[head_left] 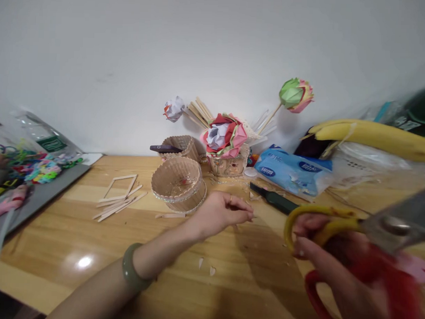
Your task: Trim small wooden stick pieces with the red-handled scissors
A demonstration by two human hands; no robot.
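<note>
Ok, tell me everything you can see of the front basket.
The front basket stands upright on the table, round and open-topped. Its tan wall looks like wood strips whose rounded tips make a scalloped rim. Glittery trim rings the wall lower down. Inside are sparkles and a small reddish bit. The left hand is close; whether they touch is unclear.

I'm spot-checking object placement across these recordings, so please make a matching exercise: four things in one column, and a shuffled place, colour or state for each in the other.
1. scissors
2. bangle
3. plastic packet
4. loose wooden sticks

A. around the left forearm
B. lying left of the nearest basket
C. held in the right hand
D. mostly blue

Pairs: 1-C, 2-A, 3-D, 4-B
</note>
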